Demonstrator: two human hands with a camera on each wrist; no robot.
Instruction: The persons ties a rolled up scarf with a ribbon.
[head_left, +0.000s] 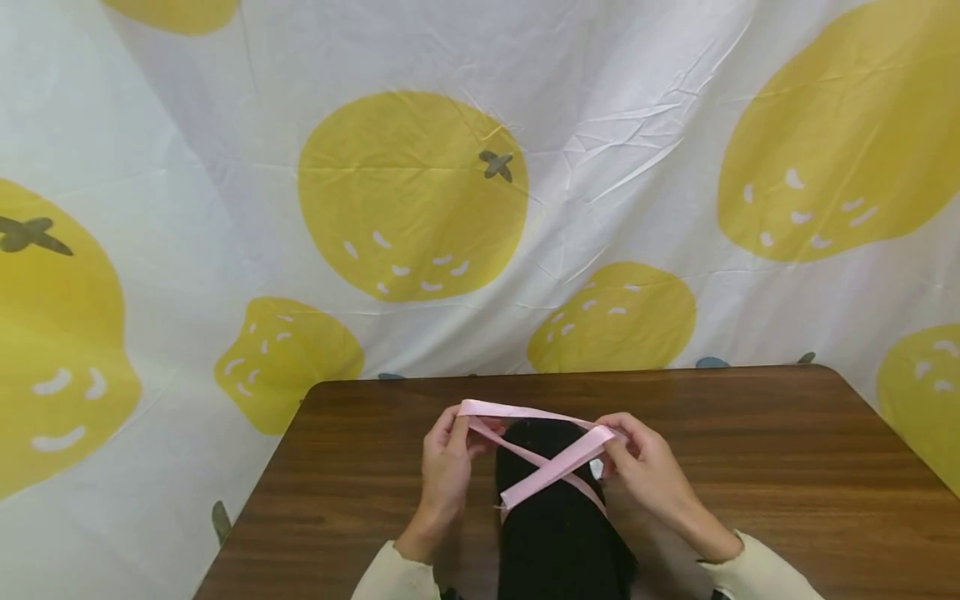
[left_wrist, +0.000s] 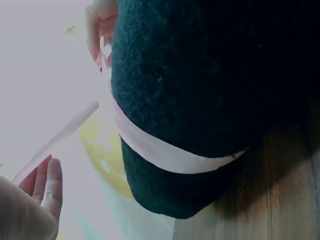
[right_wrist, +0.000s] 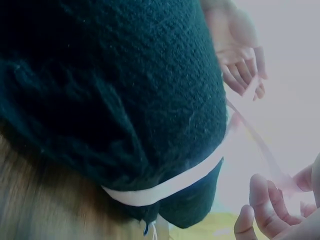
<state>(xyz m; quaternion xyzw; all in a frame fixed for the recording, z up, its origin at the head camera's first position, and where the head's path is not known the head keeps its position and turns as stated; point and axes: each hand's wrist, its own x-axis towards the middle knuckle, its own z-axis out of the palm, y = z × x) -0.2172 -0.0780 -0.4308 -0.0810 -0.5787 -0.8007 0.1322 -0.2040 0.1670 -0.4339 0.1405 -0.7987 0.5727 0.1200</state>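
A black, fuzzy cloth thing with a rounded far end (head_left: 562, 550) lies lengthwise on the table. Pink satin ribbon (head_left: 551, 472) crosses in an X over its top; both wrist views show the ribbon band (left_wrist: 170, 157) (right_wrist: 165, 192) running flat along its sides. My left hand (head_left: 445, 462) pinches the ribbon between thumb and forefinger, left of the black thing. On the other side, my right hand (head_left: 652, 471) pinches it too. One stretch of ribbon spans between both hands above the far end. A frayed ribbon end rests near the black thing's left edge.
The brown wood-grain table (head_left: 360, 475) has rounded far corners. Behind it hangs a white cloth (head_left: 247, 233) printed with yellow lemons. A small white piece (head_left: 597, 468) shows beside the right fingers, and thin white and blue strings (right_wrist: 150, 229) hang below the band.
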